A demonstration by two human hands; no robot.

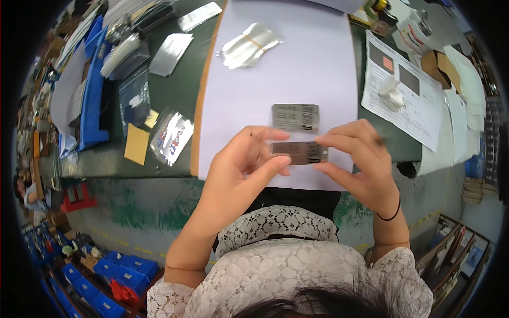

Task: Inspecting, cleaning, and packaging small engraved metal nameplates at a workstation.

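Between my two hands is a small dark metal plate (298, 152) with printed marks and a square code. My left hand (244, 164) pinches its left end between thumb and fingers. At its right end, my right hand (363, 156) grips the edge with thumb and fingertips. Just beyond it, a second, lighter grey metal plate (295, 117) of like shape lies flat on the white paper sheet (275, 79). Farther up the sheet rests a bundle of clear plastic sleeves (251, 46) with a rubber band around it.
On the green table to the left lie a yellow paper note (136, 144), a clear bag with small coloured items (172, 138) and a blue bin (95, 100). A printed drawing sheet (419, 114) with a crumpled white wad (391, 94) on it is at the right.
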